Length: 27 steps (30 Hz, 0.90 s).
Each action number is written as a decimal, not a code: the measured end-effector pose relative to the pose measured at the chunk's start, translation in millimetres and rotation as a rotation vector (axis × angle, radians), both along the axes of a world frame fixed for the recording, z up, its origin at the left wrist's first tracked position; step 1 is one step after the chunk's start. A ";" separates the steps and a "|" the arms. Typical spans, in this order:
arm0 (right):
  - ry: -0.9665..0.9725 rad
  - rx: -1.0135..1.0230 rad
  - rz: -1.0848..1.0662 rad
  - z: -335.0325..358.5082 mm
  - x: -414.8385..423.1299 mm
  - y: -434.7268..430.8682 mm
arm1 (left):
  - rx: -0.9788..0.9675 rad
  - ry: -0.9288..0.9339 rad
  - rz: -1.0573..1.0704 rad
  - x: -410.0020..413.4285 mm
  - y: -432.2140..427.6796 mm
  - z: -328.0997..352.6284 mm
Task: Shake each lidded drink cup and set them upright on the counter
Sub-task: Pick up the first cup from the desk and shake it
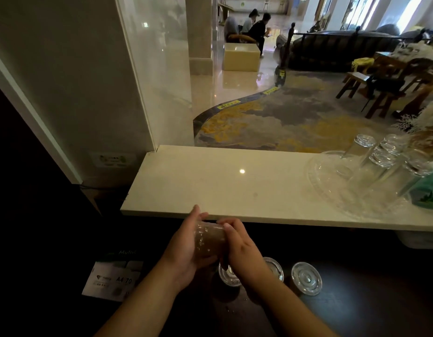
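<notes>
Gripping sideways cup (209,240), left hand (184,254) cupping one end, right hand (243,250) curled round other

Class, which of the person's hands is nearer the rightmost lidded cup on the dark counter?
Right. The right hand is to the left of that lidded cup; the left hand lies farther left, beyond the held cup.

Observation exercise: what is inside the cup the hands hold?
Brownish liquid shows inside the clear cup. Left hand and right hand cover its ends, hiding any lid.
</notes>
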State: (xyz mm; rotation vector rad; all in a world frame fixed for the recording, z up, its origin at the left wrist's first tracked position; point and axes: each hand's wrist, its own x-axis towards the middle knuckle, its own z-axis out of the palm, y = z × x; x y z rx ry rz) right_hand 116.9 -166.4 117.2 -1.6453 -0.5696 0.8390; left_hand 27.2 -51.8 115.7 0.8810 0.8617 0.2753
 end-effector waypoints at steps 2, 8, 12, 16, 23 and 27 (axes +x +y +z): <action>-0.104 0.009 0.014 4.2 -1.5 4.7 | -0.183 -0.041 0.072 1.5 1.1 -1.7; -0.362 -0.132 0.144 12.9 3.9 12.6 | -0.423 -0.130 0.167 -4.5 -11.0 -5.5; -0.392 -0.225 0.195 11.8 4.9 13.8 | -0.470 -0.109 0.201 -7.4 -22.5 -12.1; -0.267 -0.182 0.190 10.9 6.5 10.8 | -0.416 -0.092 0.154 -8.1 -17.0 -14.2; 0.049 0.052 0.067 28.4 27.8 -1.2 | 0.053 0.100 -0.256 -6.9 20.0 21.8; 0.095 0.139 0.091 30.1 43.3 -6.5 | 0.095 0.133 -0.371 -11.4 31.6 35.3</action>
